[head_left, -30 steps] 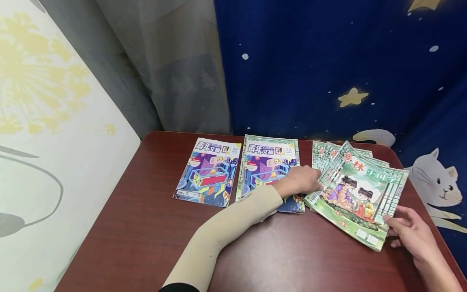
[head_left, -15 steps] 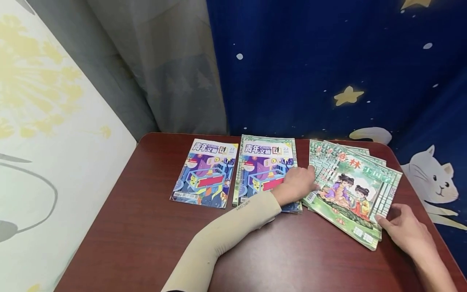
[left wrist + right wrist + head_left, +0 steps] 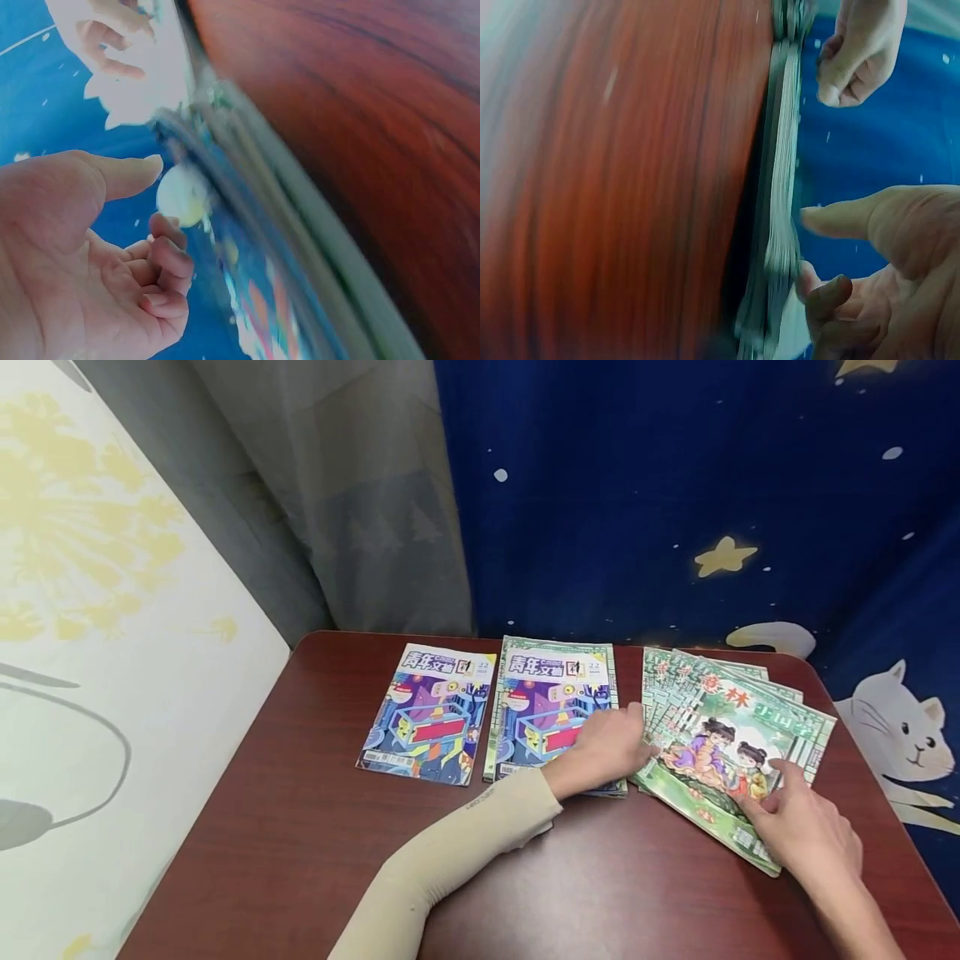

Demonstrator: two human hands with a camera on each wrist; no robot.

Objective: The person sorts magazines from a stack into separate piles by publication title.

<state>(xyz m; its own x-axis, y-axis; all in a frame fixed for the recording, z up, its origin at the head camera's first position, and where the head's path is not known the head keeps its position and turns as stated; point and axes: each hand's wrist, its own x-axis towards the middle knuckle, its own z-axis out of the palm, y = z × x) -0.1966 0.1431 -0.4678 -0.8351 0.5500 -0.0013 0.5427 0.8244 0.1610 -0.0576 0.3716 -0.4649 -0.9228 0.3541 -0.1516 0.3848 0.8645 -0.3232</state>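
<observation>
Several green-covered magazines (image 3: 705, 777) lie fanned out on the right of the table, with two cartoon children on the top cover. My left hand (image 3: 607, 745) hovers by their left edge, over the lower right of the middle pile; in the left wrist view its thumb stands out and its fingers curl loosely around nothing. My right hand (image 3: 810, 827) is over the lower right corner of the top green magazine, thumb and fingers spread apart. The right wrist view shows its fingertips close beside the magazines' edges (image 3: 780, 172); contact is unclear.
A purple-and-white magazine (image 3: 426, 714) lies at the left. Beside it, another purple magazine (image 3: 543, 693) tops a pile with a green magazine (image 3: 555, 645) beneath. The dark red table (image 3: 300, 827) backs onto a blue curtain (image 3: 600, 510); a pale patterned wall (image 3: 112, 610) stands left.
My right hand has left the lower right edge of the green magazines and come inward over the top cover. The left hand has drawn slightly away. The top green magazine has shifted slightly left.
</observation>
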